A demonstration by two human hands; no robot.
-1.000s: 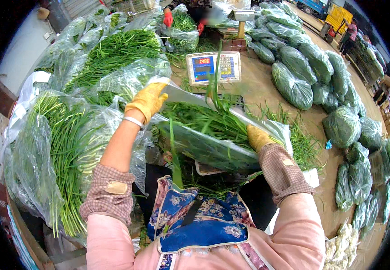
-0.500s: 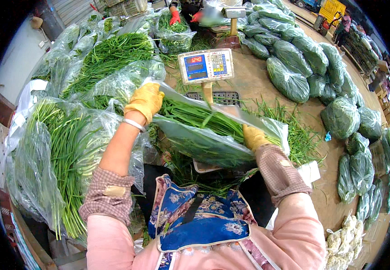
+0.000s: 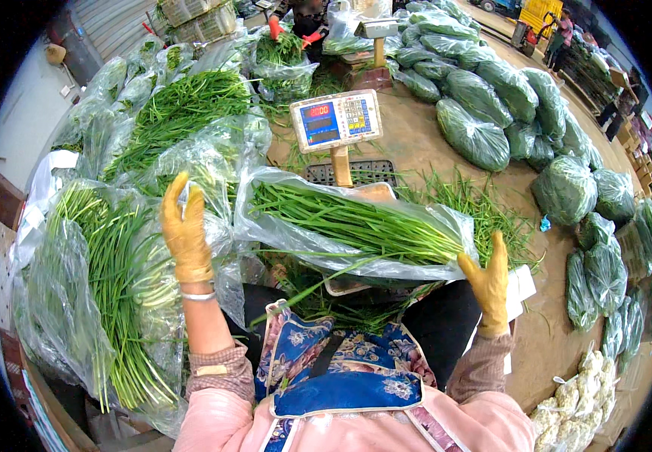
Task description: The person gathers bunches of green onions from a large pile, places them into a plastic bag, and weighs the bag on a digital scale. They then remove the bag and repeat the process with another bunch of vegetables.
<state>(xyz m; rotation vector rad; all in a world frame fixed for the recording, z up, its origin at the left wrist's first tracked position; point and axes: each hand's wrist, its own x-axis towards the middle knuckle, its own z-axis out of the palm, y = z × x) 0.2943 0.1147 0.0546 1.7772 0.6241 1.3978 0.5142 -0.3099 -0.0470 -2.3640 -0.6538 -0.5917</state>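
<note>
A clear plastic bag (image 3: 269, 237) lies spread on the weighing scale in front of me, with a long bunch of garlic chives (image 3: 356, 226) in its opened top. The pale stalk ends point right. My left hand (image 3: 185, 233), in a yellow glove, is raised off the bag's left end, fingers apart and holding nothing. By the stalk ends at the right is my right hand (image 3: 489, 286), gloved alike, open, with thumb and fingers spread. Behind the bag stands the scale's display (image 3: 336, 120) on its post. Most of the weighing platform is hidden under the bag.
More loose chives (image 3: 108, 279) lie on plastic at my left, with another heap (image 3: 183, 105) behind. Filled green bags (image 3: 473, 132) are piled along the right. White mesh bundles (image 3: 578, 399) sit at lower right. Across from me, a person's red-gloved hand (image 3: 275, 29) is over greens.
Both hands have let go of the plastic bag; the left moved left, the right moved right and nearer me. The bag now lies flatter, its chives more exposed. The display reading changed.
</note>
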